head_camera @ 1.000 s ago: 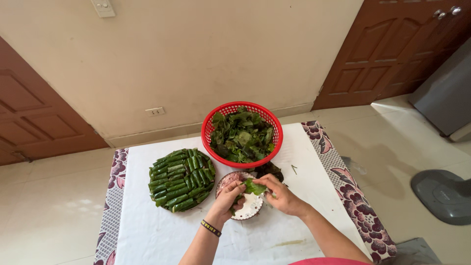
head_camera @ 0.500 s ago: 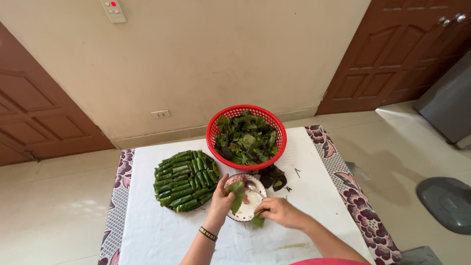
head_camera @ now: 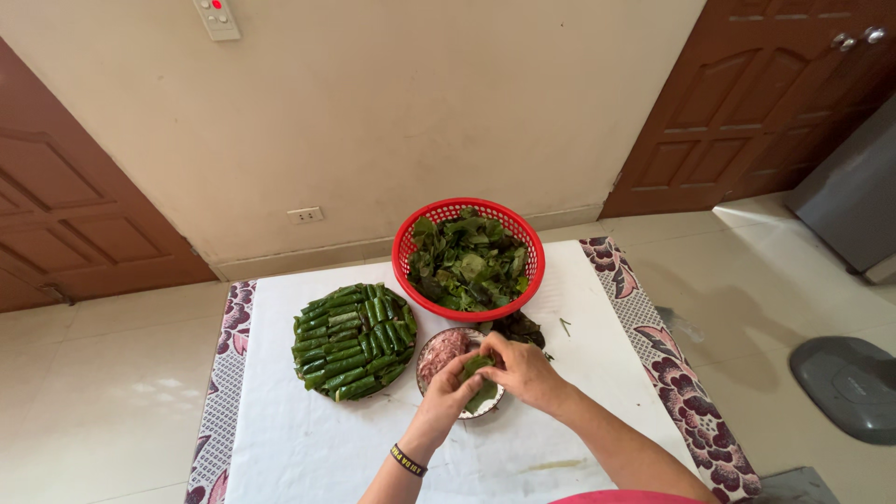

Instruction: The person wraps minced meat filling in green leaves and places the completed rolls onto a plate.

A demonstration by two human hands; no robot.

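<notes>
Both hands, left hand (head_camera: 450,390) and right hand (head_camera: 523,371), fingers pinched shut on green leaf (head_camera: 479,366) (over meat bowl (head_camera: 439,353)).

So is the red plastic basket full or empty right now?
Full: the round red plastic basket is heaped with loose dark green leaves up to about its rim, with none of its bottom showing.

- A red basket (head_camera: 408,245) of loose green leaves sits at twelve o'clock on the table.
- A plate of rolled green leaves (head_camera: 353,342) lies at nine o'clock.
- A grey object (head_camera: 854,387), perhaps a fan base, rests on the floor at three o'clock.
</notes>
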